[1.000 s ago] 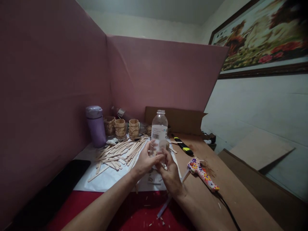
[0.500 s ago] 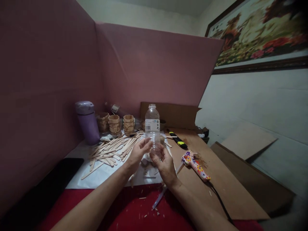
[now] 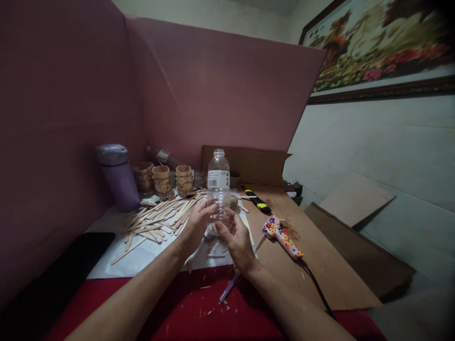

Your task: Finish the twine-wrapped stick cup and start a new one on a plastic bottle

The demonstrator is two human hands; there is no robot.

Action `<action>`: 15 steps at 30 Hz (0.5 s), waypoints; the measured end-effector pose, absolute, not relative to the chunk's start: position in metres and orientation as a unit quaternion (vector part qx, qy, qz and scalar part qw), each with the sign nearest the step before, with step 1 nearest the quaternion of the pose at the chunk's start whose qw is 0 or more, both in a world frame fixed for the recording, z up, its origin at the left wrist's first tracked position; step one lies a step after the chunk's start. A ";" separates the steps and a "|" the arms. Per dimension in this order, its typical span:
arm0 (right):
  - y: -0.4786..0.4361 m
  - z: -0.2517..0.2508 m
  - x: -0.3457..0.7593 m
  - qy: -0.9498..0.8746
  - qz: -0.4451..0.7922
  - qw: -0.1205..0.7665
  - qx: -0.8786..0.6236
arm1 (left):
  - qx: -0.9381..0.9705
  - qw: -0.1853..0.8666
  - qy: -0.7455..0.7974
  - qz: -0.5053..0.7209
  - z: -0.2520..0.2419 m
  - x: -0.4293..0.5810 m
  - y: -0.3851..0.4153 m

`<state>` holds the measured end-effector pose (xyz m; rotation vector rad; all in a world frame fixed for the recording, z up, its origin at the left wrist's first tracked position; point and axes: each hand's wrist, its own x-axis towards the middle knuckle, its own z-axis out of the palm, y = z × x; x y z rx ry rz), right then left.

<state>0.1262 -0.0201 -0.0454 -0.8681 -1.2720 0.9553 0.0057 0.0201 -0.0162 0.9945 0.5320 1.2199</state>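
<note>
Bottle [image 3: 218, 179], clear, open-topped, upright, sits in the loosely curled grip of left hand [image 3: 198, 223] and right hand [image 3: 239, 240].

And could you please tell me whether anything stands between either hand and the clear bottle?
Nothing visible does: the left hand and right hand both hold the lower part of the clear bottle. The flowered glue gun lies off to the right, out of the way.

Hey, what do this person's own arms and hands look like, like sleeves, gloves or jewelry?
The left hand and right hand are bare, with no gloves. The left forearm and right forearm show no sleeves up to the picture's edge. I see no watch or bracelet; the fingers in view show no rings.
</note>
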 end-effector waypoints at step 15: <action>-0.019 -0.045 0.128 -0.558 0.420 0.610 -0.374 | 0.454 0.672 0.242 0.533 -0.015 0.004 0.021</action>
